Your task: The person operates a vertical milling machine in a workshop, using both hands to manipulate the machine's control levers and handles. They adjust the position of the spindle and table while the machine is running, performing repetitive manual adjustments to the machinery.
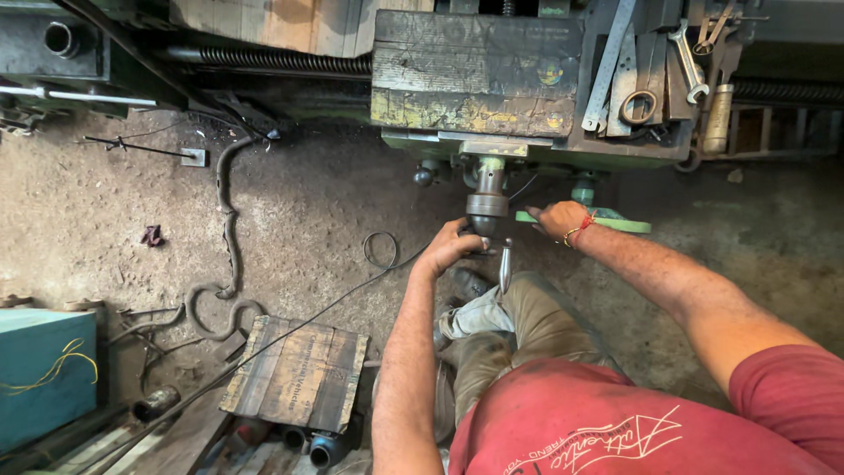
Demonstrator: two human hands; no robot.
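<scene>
I stand at a green lathe carriage (475,97) and look down along its front. My left hand (450,248) is wrapped around a dark handwheel hub (486,209) with a shiny tapered handle (505,264) hanging below it. My right hand (559,220), with a red thread and a bangle at the wrist, grips the rim of a green handwheel (615,223) just right of the hub. A worn wooden block (475,75) lies on top of the carriage.
Spanners, a steel rule and a ring (646,79) lie on the carriage at the right. On the dirt floor are a wooden board (297,374), a dark hose (224,229), a wire loop (381,249), pipes (158,403) and a teal box (44,374).
</scene>
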